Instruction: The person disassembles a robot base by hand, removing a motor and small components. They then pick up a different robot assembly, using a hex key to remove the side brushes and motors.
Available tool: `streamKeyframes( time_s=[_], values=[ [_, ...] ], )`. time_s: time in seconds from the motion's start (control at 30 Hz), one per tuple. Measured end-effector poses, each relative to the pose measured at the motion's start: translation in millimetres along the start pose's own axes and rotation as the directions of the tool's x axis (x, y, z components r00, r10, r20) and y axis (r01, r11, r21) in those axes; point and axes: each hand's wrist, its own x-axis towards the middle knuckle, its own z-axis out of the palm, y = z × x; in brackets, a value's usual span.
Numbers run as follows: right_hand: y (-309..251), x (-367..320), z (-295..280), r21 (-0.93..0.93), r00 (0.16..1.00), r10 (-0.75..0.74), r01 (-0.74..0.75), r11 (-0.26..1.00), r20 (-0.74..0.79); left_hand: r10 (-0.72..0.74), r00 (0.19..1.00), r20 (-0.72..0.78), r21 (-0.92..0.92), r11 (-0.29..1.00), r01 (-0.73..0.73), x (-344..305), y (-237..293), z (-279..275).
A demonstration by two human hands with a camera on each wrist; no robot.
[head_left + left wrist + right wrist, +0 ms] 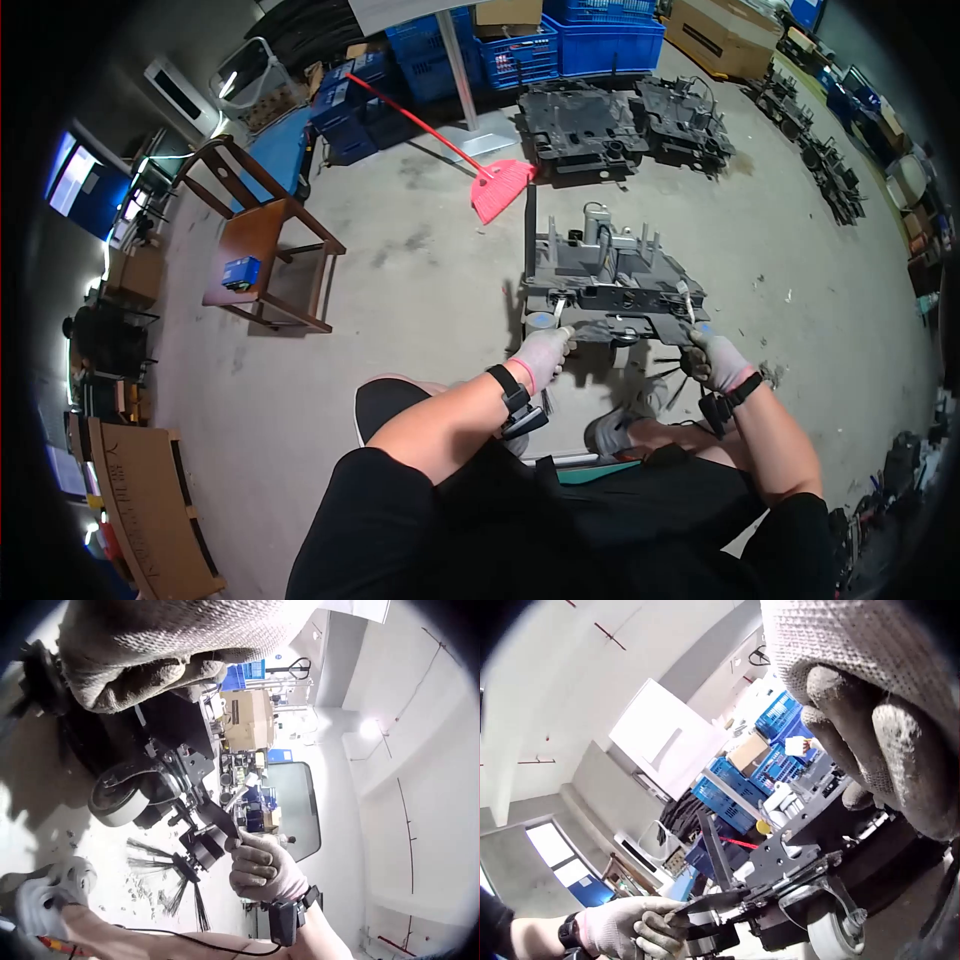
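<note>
Grey floor, scuffed, debris scattered at right; cluttered workroom, blue plastic crates at the far side. Black chassis ahead of the person's shoes: flat plates, upright posts; can't tell if its near edge is lifted. Left hand and right hand, in pale knit gloves with grimy fingers, each grip one near corner, fingers curled round the black edge. Underneath: pale round wheel, stiff-bristled brush. Counts: two similar black units beyond, one brown wooden chair with one small blue box on its seat, one red broom.
</note>
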Motion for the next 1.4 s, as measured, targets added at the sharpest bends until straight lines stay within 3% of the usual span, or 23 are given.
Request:
streamKeyframes(
  time_s=[0.13, 0.2, 0.27, 0.33, 0.43, 0.57, 0.7, 0.73, 0.8, 0.9, 0.93, 1.1, 1.17, 1.2, 1.27, 1.4],
  values=[
    [4, 10, 0, -0.052, 0.992, 0.05, -0.056, 0.997, -0.112, 0.069, 0.997, -0.032, 0.079, 0.995, -0.066, 5, -9, 4],
    [0, 8, 5, -0.03, 0.994, 0.073, -0.076, 0.997, -0.085, 0.069, 0.996, -0.05, 0.025, 0.997, -0.068, 7, -6, 5],
    [-6, 8, 8, -0.024, 0.99, -0.084, 0.082, 0.996, -0.114, 0.066, 0.996, -0.065, -0.012, 0.998, -0.067, 12, 3, 2],
    [-25, 4, 8, 0.057, 0.985, -0.174, 0.175, 0.983, -0.015, 0.221, 0.975, 0.005, -0.036, 0.975, -0.221, 12, 25, 0],
    [-50, 1, 20, 0.068, 0.993, -0.112, 0.115, 0.991, -0.047, 0.112, 0.994, -0.001, -0.147, 0.983, -0.111, 11, 56, 7],
    [-61, -5, 26, 0.098, 0.998, -0.054, 0.056, 0.994, -0.022, 0.139, 0.99, -0.011, -0.125, 0.982, -0.14, 10, 60, 11],
    [-68, 4, 12, 0.105, 0.994, -0.091, 0.098, 0.99, -0.066, 0.185, 0.982, 0.05, -0.177, 0.969, -0.173, 17, 68, 12],
    [-68, 14, -2, 0.115, 0.988, -0.147, 0.141, 0.983, 0.043, 0.166, 0.986, 0.023, -0.213, 0.964, -0.157, 16, 74, 19],
    [-79, 4, 9, 0.166, 0.988, -0.136, 0.122, 0.979, 0.077, 0.168, 0.986, -0.016, -0.217, 0.962, -0.167, 22, 81, 28],
    [-81, 2, 9, 0.134, 0.989, -0.148, 0.146, 0.98, 0.009, 0.193, 0.98, -0.056, -0.271, 0.941, -0.201, 18, 83, 37],
    [-82, 4, 9, 0.105, 0.99, -0.14, 0.141, 0.984, -0.008, 0.176, 0.984, -0.006, -0.273, 0.947, -0.171, 22, 78, 31],
    [-79, 13, 3, 0.0, 0.998, -0.051, 0.051, 0.999, -0.037, 0.109, 0.993, -0.045, -0.166, 0.979, -0.115, 20, 57, 28],
    [-68, 21, -10, 0.1, 0.996, -0.015, 0.006, 0.995, 0.088, 0.094, 0.996, -0.009, -0.182, 0.979, -0.094, 25, 48, 26],
    [-67, 18, -7, 0.158, 0.992, -0.029, 0.009, 0.987, 0.126, 0.097, 0.995, 0.037, -0.193, 0.977, -0.089, 25, 45, 24],
    [-72, 9, 9, 0.039, 0.995, -0.08, 0.083, 0.996, -0.058, 0.075, 0.997, 0.009, -0.166, 0.983, -0.072, 27, 43, 29],
    [-64, 28, -19, 0.037, 0.993, -0.119, 0.119, 0.992, -0.003, 0.039, 0.999, 0.002, -0.198, 0.979, -0.038, 30, 37, 35]
  ],
)
